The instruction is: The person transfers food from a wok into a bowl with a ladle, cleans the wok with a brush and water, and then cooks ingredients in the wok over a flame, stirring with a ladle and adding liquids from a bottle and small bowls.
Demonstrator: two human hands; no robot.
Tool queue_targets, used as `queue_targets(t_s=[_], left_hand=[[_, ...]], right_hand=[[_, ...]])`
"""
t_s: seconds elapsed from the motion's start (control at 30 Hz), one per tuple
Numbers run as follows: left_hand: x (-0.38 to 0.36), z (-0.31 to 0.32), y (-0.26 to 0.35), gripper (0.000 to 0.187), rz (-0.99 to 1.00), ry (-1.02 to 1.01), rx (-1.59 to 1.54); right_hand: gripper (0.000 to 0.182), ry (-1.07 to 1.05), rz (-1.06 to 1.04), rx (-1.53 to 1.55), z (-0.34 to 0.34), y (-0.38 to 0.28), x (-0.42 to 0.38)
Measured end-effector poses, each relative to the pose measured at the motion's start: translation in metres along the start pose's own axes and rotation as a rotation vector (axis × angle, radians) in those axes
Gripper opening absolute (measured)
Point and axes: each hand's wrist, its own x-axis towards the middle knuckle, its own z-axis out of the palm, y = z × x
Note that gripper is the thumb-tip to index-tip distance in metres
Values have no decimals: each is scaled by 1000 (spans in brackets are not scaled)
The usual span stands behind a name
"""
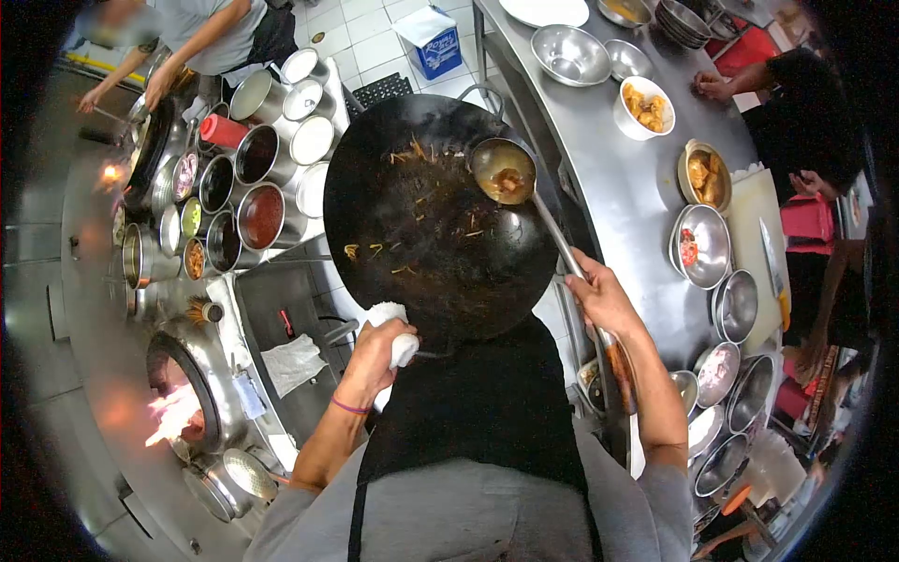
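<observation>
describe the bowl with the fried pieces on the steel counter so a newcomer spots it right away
Start at the big black wok held mid-frame, then look right across the curved steel counter. The white bowl sits just past two empty steel bowls. It alone is white and holds golden fried pieces.

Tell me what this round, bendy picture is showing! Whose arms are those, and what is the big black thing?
This picture comes from a small camera worn on a cook's head, looking down, so the arms you see are the cook's own. The lens bends everything into a circle. The big black thing is a wok, a deep frying pan, with only a few scraps of food left inside. The left hand grips its handle through a white cloth. The right hand holds a long ladle with some sauce and food in its cup. On the left a burner shoots flames, near pots of sauces. On the right, a steel counter carries metal bowls. Other people work nearby.
</observation>
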Motion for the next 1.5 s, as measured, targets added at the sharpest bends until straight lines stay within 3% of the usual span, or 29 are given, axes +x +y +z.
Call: queue_targets(t_s=[0.07,0.13,0.2,0.23,0.33,0.37,0.4,0.47,0.5,0.67,0.8,0.87,1.0,1.07,1.17,1.33,1.4,1.5], left_hand=[[2,5,4,4,9,18,-12],[5,11,7,4,20,38,-22],[8,14,8,4,34,8,-2],[12,13,4,3,14,12,3],[14,18,1,3,23,16,26],[18,16,-6,4,22,30,22],[17,16,-6,4,25,36,27],[17,16,-5,5,-57,39,39],[18,15,-7,6,-65,27,32],[11,6,-8,10,-132,-32,49],[2,3,-7,12,-180,18,-53],[3,-9,-8,13,-163,-107,-97],[9,-18,-9,16,-244,-90,-79],[4,-14,-7,17,-215,-47,-71],[4,-16,-10,17,-203,-32,-121],[1,-11,-8,15,-189,-45,-132],[-8,-5,-6,15,-138,13,-176],[-12,-14,-15,14,-143,37,-182]], right_hand=[[49,199,-118,-384,5,11,10],[49,216,-162,-511,15,22,10],[51,102,-94,-334,27,40,4],[51,-18,104,-192,35,8,-15],[52,-202,239,179,54,3,-31],[52,-338,227,342,55,1,-34],[52,-344,224,347,57,1,-34],[50,-548,263,709,60,2,-32],[49,-576,330,783,61,4,-29],[48,-641,265,1011,58,7,-31],[54,-525,73,945,27,-2,-59],[53,-415,-43,1030,8,6,-76],[54,40,-217,1079,-30,3,-119],[53,387,-282,877,-44,-2,-132],[56,734,-334,429,-70,8,-124],[54,997,-315,71,-134,73,-75],[53,1168,-201,-369,-144,75,-69],[52,1231,-235,-411,-149,72,-69]])
